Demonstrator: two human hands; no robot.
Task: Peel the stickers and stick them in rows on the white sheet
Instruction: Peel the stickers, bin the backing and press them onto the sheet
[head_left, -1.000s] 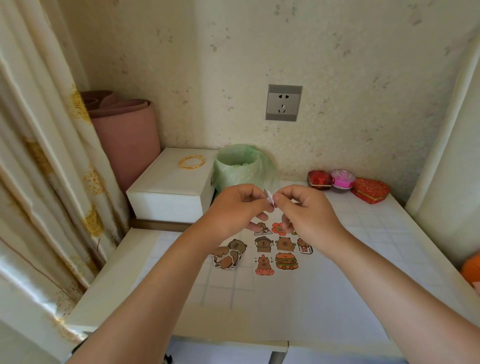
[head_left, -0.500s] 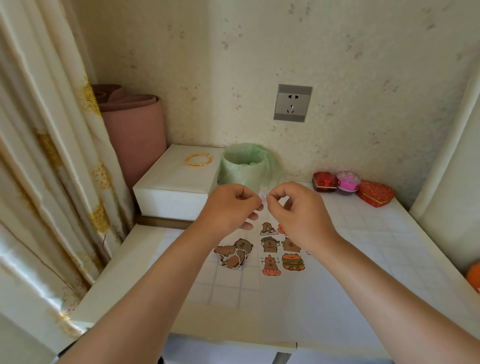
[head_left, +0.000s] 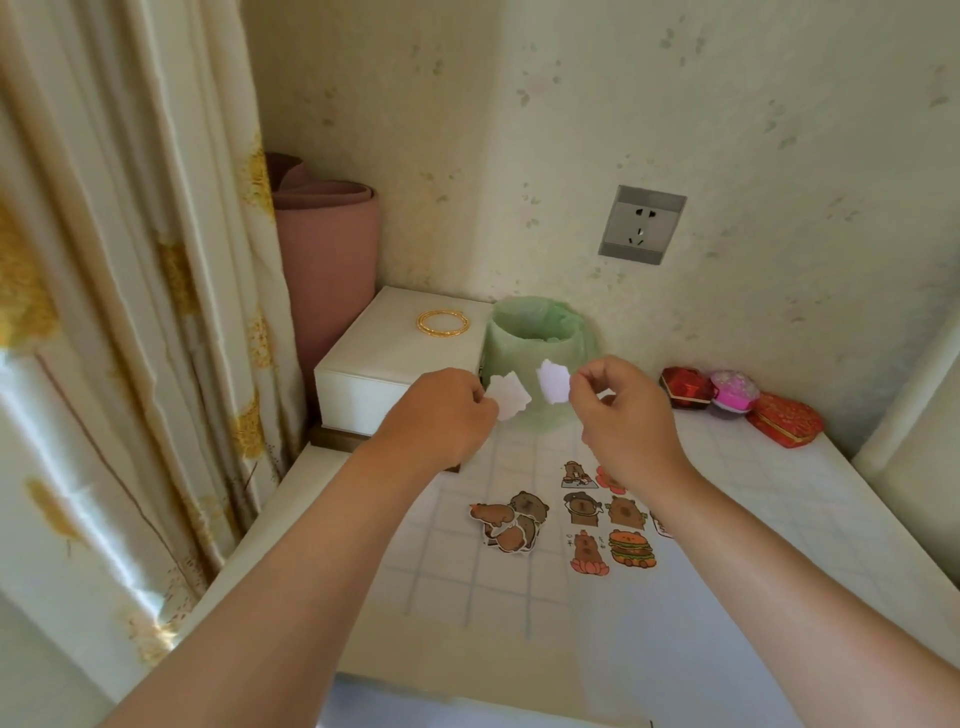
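Fingers (head_left: 584, 382) pinch flat, ragged-edged white paper: left piece (head_left: 511, 399), right piece (head_left: 553, 385), apart.

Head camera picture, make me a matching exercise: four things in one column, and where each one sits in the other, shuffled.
1. gold bangles
2. heap of loose stickers
3. burger sticker
4. red heart box

A. table's far right corner
B. stuck on the white sheet
C. on top of the white box
D. heaped left of the burger sticker

Pairs: 1-C, 2-D, 3-B, 4-A.
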